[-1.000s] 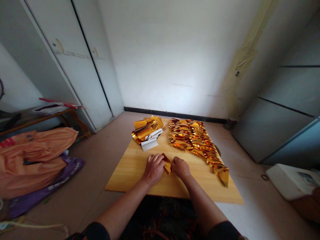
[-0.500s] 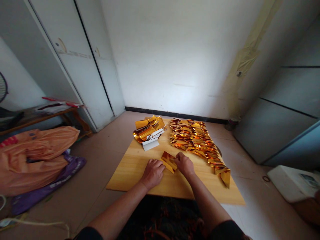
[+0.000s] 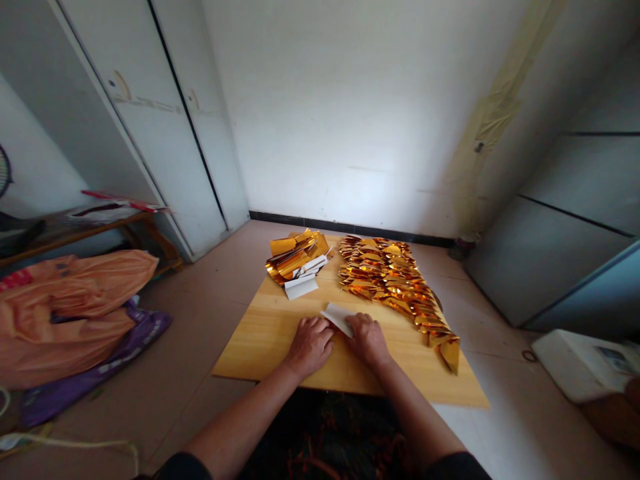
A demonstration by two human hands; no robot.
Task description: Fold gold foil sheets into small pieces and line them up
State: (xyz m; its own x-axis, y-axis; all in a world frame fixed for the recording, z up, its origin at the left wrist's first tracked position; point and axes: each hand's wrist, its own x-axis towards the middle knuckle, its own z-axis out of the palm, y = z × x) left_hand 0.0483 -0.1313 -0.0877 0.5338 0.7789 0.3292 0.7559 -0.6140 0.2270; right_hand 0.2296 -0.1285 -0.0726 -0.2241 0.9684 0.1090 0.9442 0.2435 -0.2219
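Observation:
A small sheet of gold foil paper (image 3: 338,318), its pale back facing up, lies between my hands over the wooden board. My left hand (image 3: 311,343) is closed at its left edge, fingers curled. On its right side my right hand (image 3: 369,339) pinches the paper; the fingertips are partly hidden. Beyond my left hand rests a loose pile of gold foil sheets (image 3: 295,257), with a few white-backed sheets (image 3: 301,287) at its front. Farther right, folded gold paper pieces (image 3: 390,273) are packed in overlapping rows, the row at the right trailing toward me.
The wooden board (image 3: 260,347) sits low over the tiled floor. An orange cloth or bag (image 3: 75,313) and a purple bag (image 3: 115,360) lie at left, near a wooden bench (image 3: 150,230). A white box (image 3: 580,367) stands at right. Cabinets and a wall enclose the space.
The paper showed its gold face before; now its pale side is up. My right hand has come slightly closer to my left and lower.

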